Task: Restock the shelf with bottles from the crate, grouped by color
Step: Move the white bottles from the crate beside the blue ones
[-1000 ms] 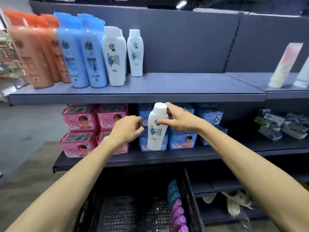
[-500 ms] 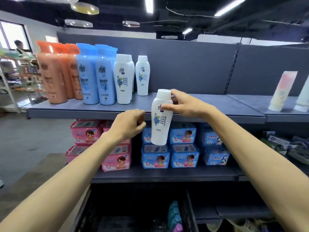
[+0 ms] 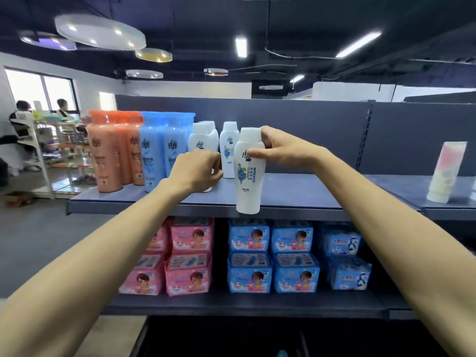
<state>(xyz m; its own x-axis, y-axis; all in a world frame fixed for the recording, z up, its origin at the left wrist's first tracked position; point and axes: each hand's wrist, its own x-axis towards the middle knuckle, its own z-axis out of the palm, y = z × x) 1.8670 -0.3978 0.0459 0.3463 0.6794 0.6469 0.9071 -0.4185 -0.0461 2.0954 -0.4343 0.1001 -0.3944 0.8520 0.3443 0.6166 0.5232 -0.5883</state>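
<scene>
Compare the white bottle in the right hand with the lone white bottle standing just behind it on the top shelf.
The held bottle hangs from the right hand, held near its cap, base in front of the edge of the top shelf; the shelf bottle stands on the shelf. The held bottle is out front; the shelf bottle sits farther back, partly hidden by it. Both are upright, white, white-capped, with the same blue flower label.

Top shelf point(image 3: 296, 199): left of the right grip point(image 3: 283, 150) stand, nearest first, a single white bottle point(image 3: 228, 150), clustered white bottles point(image 3: 203, 140), blue bottles point(image 3: 154, 150), orange bottles point(image 3: 105, 155). Lower shelf point(image 3: 231, 305), below the grip: pink packs point(image 3: 188, 253), blue packs point(image 3: 273, 256).
</scene>
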